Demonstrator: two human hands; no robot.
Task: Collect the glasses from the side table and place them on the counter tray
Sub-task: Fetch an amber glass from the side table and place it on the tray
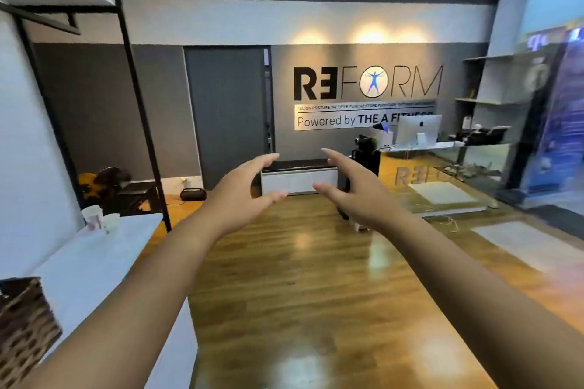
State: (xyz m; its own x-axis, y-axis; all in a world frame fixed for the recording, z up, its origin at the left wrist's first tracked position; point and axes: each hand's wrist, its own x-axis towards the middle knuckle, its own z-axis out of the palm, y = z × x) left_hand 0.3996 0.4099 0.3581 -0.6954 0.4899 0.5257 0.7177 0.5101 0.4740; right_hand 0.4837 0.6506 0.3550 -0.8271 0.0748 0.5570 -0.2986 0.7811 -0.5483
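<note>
Both my arms reach forward over the wooden floor. My left hand [245, 191] and my right hand [350, 188] face each other with relaxed, slightly bent fingers and hold nothing. Two pale cups [101, 219] stand at the far end of the white counter [91, 262] on my left. No glasses and no tray show clearly in this blurred view.
A dark woven basket [22, 325] sits at the counter's near end. A black frame post [139, 104] rises beside the counter. Ahead stand a low white bench [298, 178] and a reception desk [417, 147] with a monitor; glass panels line the right.
</note>
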